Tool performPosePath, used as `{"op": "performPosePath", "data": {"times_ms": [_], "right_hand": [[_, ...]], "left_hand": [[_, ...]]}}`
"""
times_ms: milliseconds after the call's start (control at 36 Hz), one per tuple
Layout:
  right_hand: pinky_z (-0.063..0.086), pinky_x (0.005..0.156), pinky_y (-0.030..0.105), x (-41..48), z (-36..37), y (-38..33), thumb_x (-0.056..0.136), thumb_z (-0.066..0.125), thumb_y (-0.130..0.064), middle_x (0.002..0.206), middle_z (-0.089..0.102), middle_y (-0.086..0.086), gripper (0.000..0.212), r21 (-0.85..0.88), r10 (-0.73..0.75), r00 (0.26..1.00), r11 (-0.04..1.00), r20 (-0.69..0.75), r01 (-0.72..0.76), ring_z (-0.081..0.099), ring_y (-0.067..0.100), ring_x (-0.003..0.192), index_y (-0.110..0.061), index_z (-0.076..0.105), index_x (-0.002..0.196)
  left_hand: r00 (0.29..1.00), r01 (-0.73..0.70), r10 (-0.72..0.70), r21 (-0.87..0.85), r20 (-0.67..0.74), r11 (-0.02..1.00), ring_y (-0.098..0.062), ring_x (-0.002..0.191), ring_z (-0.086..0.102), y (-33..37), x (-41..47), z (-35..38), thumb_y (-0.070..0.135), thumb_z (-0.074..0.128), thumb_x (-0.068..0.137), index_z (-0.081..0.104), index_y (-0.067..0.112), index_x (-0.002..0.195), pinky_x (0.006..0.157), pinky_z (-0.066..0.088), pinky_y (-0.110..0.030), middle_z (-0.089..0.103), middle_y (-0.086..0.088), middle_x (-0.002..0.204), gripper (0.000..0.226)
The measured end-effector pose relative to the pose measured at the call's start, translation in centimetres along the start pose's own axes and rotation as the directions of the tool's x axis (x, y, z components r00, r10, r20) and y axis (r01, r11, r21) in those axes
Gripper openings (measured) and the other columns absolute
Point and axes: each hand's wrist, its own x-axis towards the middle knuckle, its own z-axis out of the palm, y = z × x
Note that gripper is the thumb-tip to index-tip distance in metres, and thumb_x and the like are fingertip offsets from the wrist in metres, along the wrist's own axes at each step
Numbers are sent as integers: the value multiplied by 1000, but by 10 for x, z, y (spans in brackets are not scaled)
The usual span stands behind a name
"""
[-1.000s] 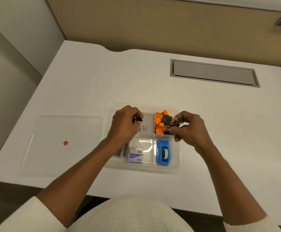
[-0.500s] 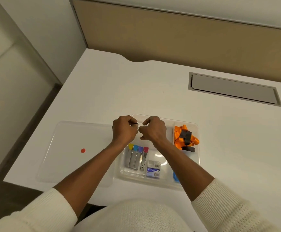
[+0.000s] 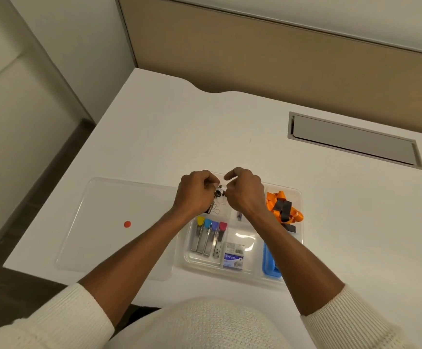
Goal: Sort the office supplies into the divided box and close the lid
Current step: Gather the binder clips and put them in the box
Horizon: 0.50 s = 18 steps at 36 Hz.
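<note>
While our left hand and right hand curl together over the far left compartment of the clear plastic divided box, we pinch between their fingertips a small black binder clip with thin wire handles (more such clips lie just beneath, partly hidden). Nearer us, the box holds four metal clips with yellow, blue, purple and pink tips, a small white-and-blue staple carton, a blue plastic dispenser and an orange ribbon with black strips. Just left on the white desk lies the clear flat lid with a red dot.
</note>
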Motion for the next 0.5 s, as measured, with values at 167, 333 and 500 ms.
{"op": "performPosePath", "data": {"times_ms": [167,333,500], "right_hand": [[53,70,27,-13,5,-9,90,70,-11,106,77,2,16,33,-70,996,997,54,68,70,19,88,-20,75,102],[62,81,41,-42,27,-37,87,68,-13,87,78,1,17,168,-162,972,977,169,133,75,17,75,-18,73,103],[51,84,26,-68,62,-61,85,75,-29,108,74,4,46,78,-135,940,990,313,116,70,21,101,-17,61,128]], "left_hand": [[997,-20,26,85,-68,996,-10,80,70,-17,-19,-23,25,72,95,77,20,96,80,63,-36,78,6,92,8],[972,132,-106,118,-209,984,-14,78,70,-55,-35,-66,32,75,92,76,21,90,74,61,-34,76,6,85,11],[906,340,-250,236,-343,910,-27,94,71,-104,-44,-110,33,75,91,72,19,93,77,60,-41,74,-4,104,15]]}}
